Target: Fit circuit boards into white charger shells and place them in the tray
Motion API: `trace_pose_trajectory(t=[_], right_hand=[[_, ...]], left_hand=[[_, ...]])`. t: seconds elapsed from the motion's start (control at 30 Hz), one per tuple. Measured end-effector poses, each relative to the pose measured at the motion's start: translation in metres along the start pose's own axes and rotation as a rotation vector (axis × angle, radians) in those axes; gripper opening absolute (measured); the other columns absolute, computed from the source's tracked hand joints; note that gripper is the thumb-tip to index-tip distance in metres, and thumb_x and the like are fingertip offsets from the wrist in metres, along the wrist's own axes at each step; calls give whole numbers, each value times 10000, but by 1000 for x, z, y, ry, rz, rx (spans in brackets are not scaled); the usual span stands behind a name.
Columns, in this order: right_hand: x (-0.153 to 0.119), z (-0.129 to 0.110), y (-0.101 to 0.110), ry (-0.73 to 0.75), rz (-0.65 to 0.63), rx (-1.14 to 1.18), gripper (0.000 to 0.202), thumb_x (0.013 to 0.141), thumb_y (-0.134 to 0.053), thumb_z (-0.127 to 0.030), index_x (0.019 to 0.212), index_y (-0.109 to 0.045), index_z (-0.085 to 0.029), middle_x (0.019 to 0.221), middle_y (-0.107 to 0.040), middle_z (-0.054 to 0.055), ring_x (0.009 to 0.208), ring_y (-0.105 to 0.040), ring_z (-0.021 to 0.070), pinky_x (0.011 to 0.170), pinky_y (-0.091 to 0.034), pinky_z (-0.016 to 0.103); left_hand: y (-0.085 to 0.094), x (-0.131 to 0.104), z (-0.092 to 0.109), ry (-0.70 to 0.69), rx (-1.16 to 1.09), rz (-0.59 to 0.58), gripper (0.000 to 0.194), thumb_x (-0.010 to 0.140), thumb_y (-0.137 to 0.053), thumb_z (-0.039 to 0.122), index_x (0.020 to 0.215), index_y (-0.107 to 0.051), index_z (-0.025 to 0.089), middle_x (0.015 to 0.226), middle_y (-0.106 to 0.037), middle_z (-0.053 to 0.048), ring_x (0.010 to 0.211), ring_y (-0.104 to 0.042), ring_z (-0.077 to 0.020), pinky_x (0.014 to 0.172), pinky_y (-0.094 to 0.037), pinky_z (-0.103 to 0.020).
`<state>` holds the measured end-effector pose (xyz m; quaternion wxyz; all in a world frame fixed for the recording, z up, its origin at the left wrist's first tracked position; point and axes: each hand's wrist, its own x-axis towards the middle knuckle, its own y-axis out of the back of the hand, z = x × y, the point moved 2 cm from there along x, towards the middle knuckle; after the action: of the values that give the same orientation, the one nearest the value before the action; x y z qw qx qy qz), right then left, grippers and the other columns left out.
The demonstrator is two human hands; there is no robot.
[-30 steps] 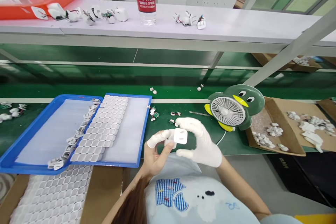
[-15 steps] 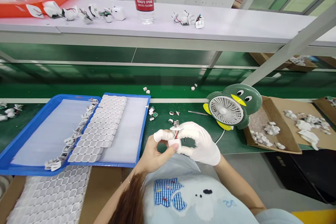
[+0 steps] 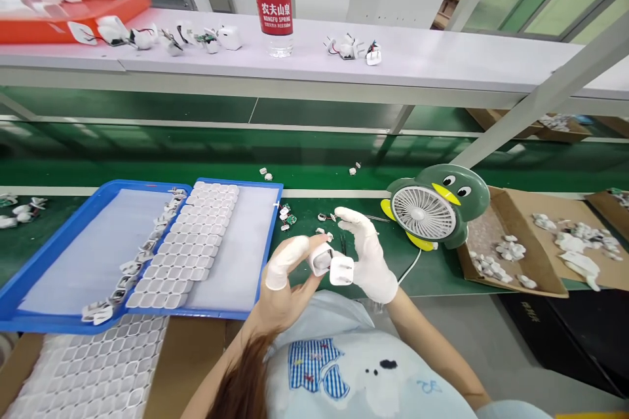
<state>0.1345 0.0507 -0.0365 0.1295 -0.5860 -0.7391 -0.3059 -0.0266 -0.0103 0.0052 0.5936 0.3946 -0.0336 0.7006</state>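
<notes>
Near the body, my left hand (image 3: 289, 268), with white covers on some fingers, grips a small white housing (image 3: 320, 259) whose open end shows. A white plug piece (image 3: 341, 270) with metal prongs sits right beside the housing. My right hand (image 3: 368, 255), in a white glove, is at this plug piece, its upper fingers raised and apart; whether its thumb grips the piece is hard to see. Behind the hands, small parts with wires (image 3: 325, 217) lie on the green mat (image 3: 304, 281).
Two blue trays (image 3: 268, 242) at the left bear rows of white housings (image 3: 196, 236) and wired parts (image 3: 146, 252). A penguin-shaped fan (image 3: 425, 209) and cardboard boxes (image 3: 540, 275) stand at right. A bottle (image 3: 275, 6) and red tray (image 3: 98, 6) occupy the shelf (image 3: 422, 55).
The white housing has turned, showing its open end, and the pronged piece now faces the camera beside it. My right hand's fingers have lifted and spread.
</notes>
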Motion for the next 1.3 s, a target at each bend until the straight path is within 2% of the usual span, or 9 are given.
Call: trace_pose_trajectory(t=[0.17, 0.3, 0.43, 0.57, 0.7, 0.83, 0.93, 1.13, 1.3], right_hand=[[-12, 11, 0, -62, -36, -65, 489, 806, -587, -136, 1273, -487, -243, 1259, -576, 110, 1143, -565, 238, 887, -531, 439], [-22, 15, 2, -82, -28, -33, 350, 822, -604, -163, 1158, -549, -245, 1219, -602, 99, 1148, -569, 241, 934, -509, 465], [-29, 14, 6, -140, -8, -32, 257, 856, -565, -165, 1100, -574, -248, 1204, -606, 93, 1150, -567, 233, 982, -478, 490], [-26, -7, 15, -151, 4, -5, 333, 867, -555, -190, 1194, -541, -252, 1223, -592, 100, 1138, -569, 239, 940, -507, 474], [-10, -43, 21, 32, -83, 0, 497, 872, -575, -358, 1340, -429, -277, 1345, -519, 115, 1216, -530, 287, 952, -501, 519], [7, -59, 16, 164, -116, -56, 290, 887, -568, -226, 1168, -567, -301, 1203, -631, 64, 1107, -622, 227, 906, -545, 424], [12, -56, 12, 67, -57, 57, 276, 911, -506, -127, 1118, -612, -277, 1096, -704, 41, 1040, -663, 187, 895, -553, 380], [9, -54, 7, -212, -96, 229, 256, 914, -555, -203, 1145, -647, -263, 1140, -710, 32, 1024, -677, 194, 888, -564, 366], [13, -66, 10, -127, -102, 161, 323, 882, -596, -167, 1182, -642, -279, 1138, -716, 3, 1000, -687, 170, 869, -569, 311]], left_hand=[[2, 0, -3, -79, 23, 50, 553, 777, -664, 57, 1287, -540, 230, 1101, -699, -91, 976, -679, -223, 822, -586, -353], [0, 0, -2, -173, 100, 58, 488, 759, -705, 91, 1215, -585, 216, 1036, -721, -84, 901, -688, -215, 753, -593, -339], [-2, -1, -4, -145, 116, 118, 440, 726, -755, 109, 1132, -610, 198, 969, -727, -65, 811, -692, -184, 708, -590, -303], [-1, 0, -3, -196, 166, 60, 442, 748, -719, 73, 1156, -587, 180, 1028, -720, -97, 910, -687, -207, 768, -590, -327], [-1, 0, -2, -247, 210, 7, 445, 770, -678, 55, 1180, -557, 179, 1063, -717, -117, 967, -677, -219, 805, -589, -339], [-4, -3, 2, -363, 260, 15, 377, 769, -643, 12, 1087, -563, 199, 1073, -719, -121, 965, -676, -216, 778, -580, -335], [-6, -6, 3, -319, 240, 11, 376, 774, -647, 29, 1106, -568, 188, 1058, -722, -107, 957, -680, -205, 799, -572, -310], [-6, -14, -2, -166, 92, 69, 456, 793, -609, 48, 1231, -563, 170, 1090, -691, -97, 966, -670, -199, 831, -559, -297], [-6, -21, -3, -82, -5, 86, 544, 795, -606, 48, 1315, -535, 192, 1150, -667, -104, 1034, -650, -222, 860, -552, -320]])
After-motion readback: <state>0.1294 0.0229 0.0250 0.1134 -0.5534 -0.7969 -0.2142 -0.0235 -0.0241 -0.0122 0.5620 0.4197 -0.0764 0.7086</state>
